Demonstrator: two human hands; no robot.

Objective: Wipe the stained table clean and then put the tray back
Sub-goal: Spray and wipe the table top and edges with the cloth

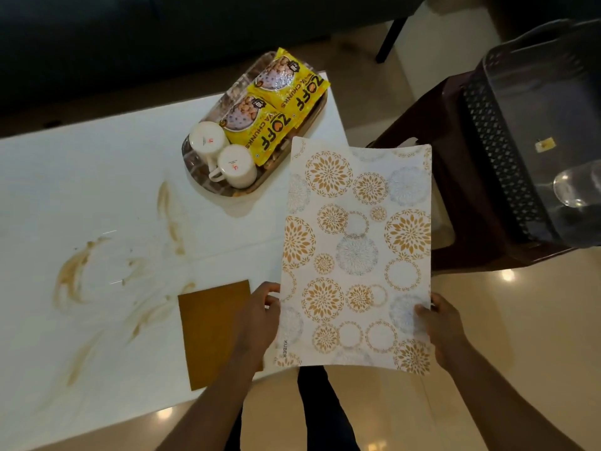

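Both our hands hold a patterned placemat, each at one long edge near the end closest to us: the left hand pinches the left edge with the thumb on top, and the right hand pinches the right edge in the same way. So the placemat is clamped between thumb and fingers on both sides, and it hangs in the air past the right end of the table, partly over the floor and near a dark plastic chair.

We judge that the step now is to take the mat out of the way, so the stains can be wiped. To do it well, we should keep the mat flat and level, carry it well away from the tray, and put it down somewhere off the dirty surface, maybe on the chair.

Brown stains lie on the left and middle part of the table, well apart from our grip. A brown cloth lies on the table just beside the left hand, partly under the wrist. The tray stands at the far right corner of the table, beyond the mat. It carries two white mugs upside down and yellow snack packets. The far edge of the mat is near the tray, so we must not knock it.
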